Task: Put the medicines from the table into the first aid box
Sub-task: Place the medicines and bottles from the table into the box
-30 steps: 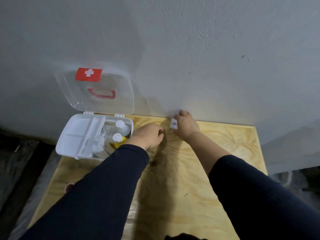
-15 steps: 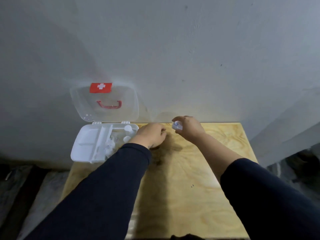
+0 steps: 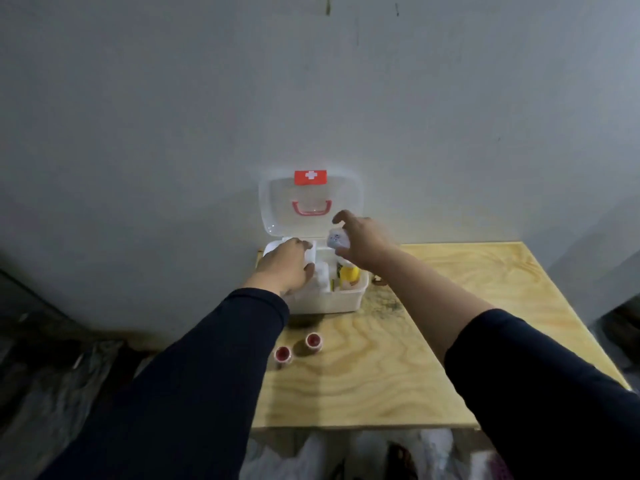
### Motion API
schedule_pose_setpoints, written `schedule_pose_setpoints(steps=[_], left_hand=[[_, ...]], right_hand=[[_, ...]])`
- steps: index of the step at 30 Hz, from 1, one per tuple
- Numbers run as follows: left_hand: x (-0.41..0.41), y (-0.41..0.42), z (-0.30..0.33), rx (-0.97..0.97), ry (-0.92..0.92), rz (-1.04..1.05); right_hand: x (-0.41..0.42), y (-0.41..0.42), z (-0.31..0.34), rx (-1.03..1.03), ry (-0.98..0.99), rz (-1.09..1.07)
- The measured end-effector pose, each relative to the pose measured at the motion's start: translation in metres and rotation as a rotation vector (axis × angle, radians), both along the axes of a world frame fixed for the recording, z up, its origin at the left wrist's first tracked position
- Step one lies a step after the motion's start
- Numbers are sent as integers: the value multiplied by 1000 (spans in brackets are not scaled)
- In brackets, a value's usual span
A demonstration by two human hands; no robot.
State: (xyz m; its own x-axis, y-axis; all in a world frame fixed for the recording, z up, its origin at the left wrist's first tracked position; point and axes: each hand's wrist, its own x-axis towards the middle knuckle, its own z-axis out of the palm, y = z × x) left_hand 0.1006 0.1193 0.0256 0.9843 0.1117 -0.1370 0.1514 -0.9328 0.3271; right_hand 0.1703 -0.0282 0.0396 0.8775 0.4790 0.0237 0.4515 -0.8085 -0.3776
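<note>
1. Plywood counter (image 3: 433, 358) stands against a grey wall (image 3: 173, 116), and the white first aid box (image 3: 332, 301) sits at its back left corner, its clear lid (image 3: 280, 209) upright against the wall with a red cross label (image 3: 310, 177) and a red handle (image 3: 312, 206).
2. Right hand (image 3: 363, 239) hangs over the open box, its fingers (image 3: 341, 216) curled around a small white medicine container (image 3: 337, 240), which is held above the right compartment.
3. Left hand (image 3: 285, 266) rests on the left side of the box, over the white inner tray (image 3: 320, 271); whether its fingers hold anything I cannot tell.
4. Inside the right compartment a yellow bottle (image 3: 349, 273) shows below the right hand, with other items too blurred to name.
5. Two small red-topped pots (image 3: 313, 340) stand on the counter just in front of the box, close to each other and beside the dark left sleeve (image 3: 194, 375).
</note>
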Motion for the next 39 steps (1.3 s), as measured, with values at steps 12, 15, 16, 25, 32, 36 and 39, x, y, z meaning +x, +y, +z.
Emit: schedule_pose_setpoints(steps=[12,15,16,25,32,36,39], left_hand=[[-39,59,-52,-206,83,167],[-36,64,-57,-209,63,167],[-36,65,-57,-200,60,155],[-25,65,-52,-24,66,-5],[-21,64,-53,70,57,-7],[-20,63,-53,100,71,-4],[-20,63,-50,101,83,-3]], right_hand=[[-45,85,-34,31,172,60],[-41,89,-29,121,286,5],[-37,90,-27,136,307,-13],[9,92,-28,161,261,-316],[14,105,-51,61,259,-397],[14,104,-50,40,258,-387],[8,97,-43,39,201,-358]])
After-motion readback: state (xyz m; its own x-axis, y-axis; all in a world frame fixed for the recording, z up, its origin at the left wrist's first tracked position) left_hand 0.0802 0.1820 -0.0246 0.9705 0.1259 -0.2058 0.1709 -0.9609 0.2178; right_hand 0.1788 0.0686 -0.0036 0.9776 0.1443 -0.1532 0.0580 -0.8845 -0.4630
